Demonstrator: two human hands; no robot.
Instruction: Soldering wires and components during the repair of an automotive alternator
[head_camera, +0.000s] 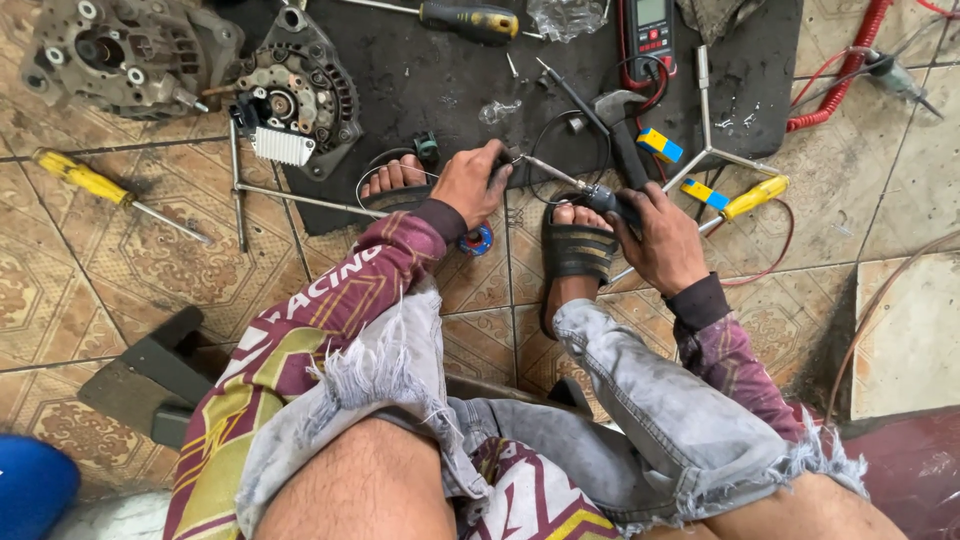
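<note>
My left hand (468, 182) pinches a small dark part (507, 157) just above the edge of a black mat (420, 80). Gripped in my right hand (662, 240) is a soldering iron (606, 200) with a dark handle. Its thin metal tip (550, 170) points left and reaches the small part. A small blue and red spool (478, 241) lies on the tiles under my left wrist. Both of my feet in black sandals (577, 248) rest just below the hands.
An alternator housing (120, 50) and a rectifier end plate (298, 90) lie at the upper left. On the mat are a red multimeter (650, 30), a hammer (622, 125), a cross wrench (706, 150) and a screwdriver (470, 20). Yellow-handled screwdrivers lie left (85, 180) and right (752, 197).
</note>
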